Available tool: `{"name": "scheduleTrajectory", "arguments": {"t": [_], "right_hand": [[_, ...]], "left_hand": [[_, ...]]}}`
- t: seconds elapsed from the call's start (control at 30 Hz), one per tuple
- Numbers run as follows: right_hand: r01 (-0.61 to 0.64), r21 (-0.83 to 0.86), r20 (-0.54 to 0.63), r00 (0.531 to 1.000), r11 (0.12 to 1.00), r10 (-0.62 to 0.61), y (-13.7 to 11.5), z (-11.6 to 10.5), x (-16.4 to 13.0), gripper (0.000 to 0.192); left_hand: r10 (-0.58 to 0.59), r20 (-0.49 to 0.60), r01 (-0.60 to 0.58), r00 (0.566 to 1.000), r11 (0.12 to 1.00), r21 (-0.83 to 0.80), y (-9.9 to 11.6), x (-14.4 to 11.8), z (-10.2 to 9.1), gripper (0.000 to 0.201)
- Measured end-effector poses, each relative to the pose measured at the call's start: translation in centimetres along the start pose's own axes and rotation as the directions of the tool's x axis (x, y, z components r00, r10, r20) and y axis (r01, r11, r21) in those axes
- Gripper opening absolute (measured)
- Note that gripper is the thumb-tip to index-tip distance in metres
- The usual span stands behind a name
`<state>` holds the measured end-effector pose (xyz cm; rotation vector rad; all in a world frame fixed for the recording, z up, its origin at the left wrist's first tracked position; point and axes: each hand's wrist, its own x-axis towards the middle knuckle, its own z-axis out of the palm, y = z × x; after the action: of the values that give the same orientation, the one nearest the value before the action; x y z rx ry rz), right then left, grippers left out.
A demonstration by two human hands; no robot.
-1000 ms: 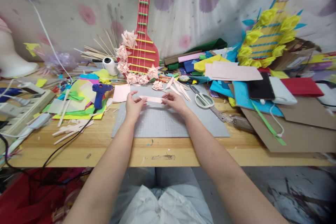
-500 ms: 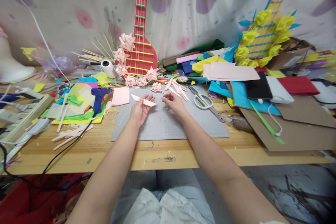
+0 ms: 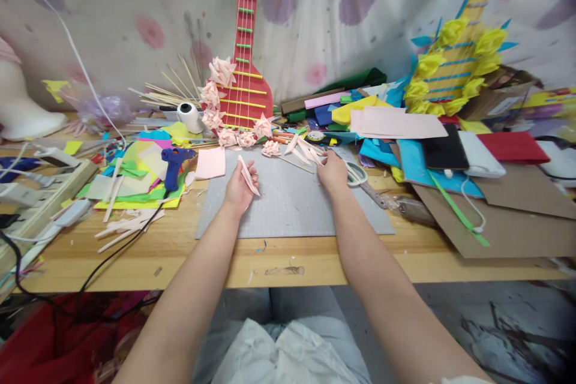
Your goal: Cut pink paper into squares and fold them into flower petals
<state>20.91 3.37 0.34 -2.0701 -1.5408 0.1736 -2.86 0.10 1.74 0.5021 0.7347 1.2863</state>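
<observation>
A narrow folded strip of pale pink paper lies slanted across the fingers of my left hand, which is curled loosely around it above the grey cutting mat. My right hand is at the mat's far right, its fingers closed at the ends of several pale pink paper strips. Beside it are the scissors, their blades mostly hidden by that hand. A thin stick and a pink paper flower lie at the mat's far edge.
A red paper lute with pink flowers stands at the back. To the left are a blue glue gun, a square of pink paper and a power strip. Cardboard and a phone lie right.
My right hand has moved right, from the middle of the mat to the pink strips by the scissors. In my left hand the folded strip has turned steeper. A thin stick now shows on the mat.
</observation>
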Motion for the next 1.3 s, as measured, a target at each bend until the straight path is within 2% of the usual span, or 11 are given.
{"name": "scheduleTrajectory", "arguments": {"t": [0.13,0.3,0.5,0.6,0.7,0.87,1.03,1.1,1.17,1.23,1.3], "right_hand": [[-0.060,0.071,-0.060,0.996,0.996,0.065,-0.3,-0.5,-0.1,0.035],[-0.040,0.127,-0.054,0.997,0.991,0.048,-0.9,-0.8,-0.6,0.030],[0.079,-0.050,-0.083,0.993,0.996,-0.083,-0.1,0.2,-0.2,0.041],[0.070,-0.092,-0.147,0.986,0.993,-0.083,0.1,0.4,0.0,0.041],[0.011,-0.099,-0.121,0.992,0.995,-0.023,0.0,0.4,0.0,0.043],[-0.071,-0.015,-0.107,0.992,0.997,0.069,0.5,0.2,0.2,0.031],[-0.084,0.179,-0.106,0.989,0.980,0.104,0.1,-0.4,0.1,0.029],[-0.041,0.324,-0.048,0.997,0.945,0.059,-1.3,-0.2,-0.6,0.030],[-0.032,0.496,0.091,0.996,0.868,-0.016,-3.3,0.4,-1.8,0.029],[-0.068,0.645,0.259,0.957,0.761,-0.133,-5.3,1.4,-3.2,0.027],[-0.138,0.748,0.363,0.904,0.649,-0.225,-6.8,2.3,-4.4,0.025]], "left_hand": [[0.004,0.002,-0.004,1.000,1.000,-0.025,0.0,0.0,0.0,0.017],[-0.013,-0.045,0.011,0.999,0.999,-0.041,-0.3,0.4,-0.1,0.014],[-0.043,-0.071,0.044,0.997,0.999,0.017,-0.3,0.4,-0.3,0.019],[-0.050,-0.055,0.051,0.997,0.999,0.007,-0.3,0.3,-0.4,0.020],[-0.060,-0.053,0.059,0.997,0.998,-0.022,-0.3,0.3,-0.4,0.021],[-0.058,-0.063,0.056,0.996,0.998,-0.032,-0.2,0.3,-0.3,0.022],[-0.035,-0.049,0.033,0.998,0.998,-0.046,-0.3,0.2,-0.1,0.022],[-0.049,-0.018,0.048,0.999,0.997,-0.058,-0.5,0.1,0.1,0.024],[-0.086,0.034,0.088,0.996,0.994,-0.057,-0.8,-0.1,0.3,0.026],[-0.126,0.088,0.130,0.988,0.990,-0.050,-1.0,-0.2,0.5,0.030],[-0.144,0.112,0.150,0.983,0.988,-0.047,-1.1,-0.3,0.6,0.033]]}}
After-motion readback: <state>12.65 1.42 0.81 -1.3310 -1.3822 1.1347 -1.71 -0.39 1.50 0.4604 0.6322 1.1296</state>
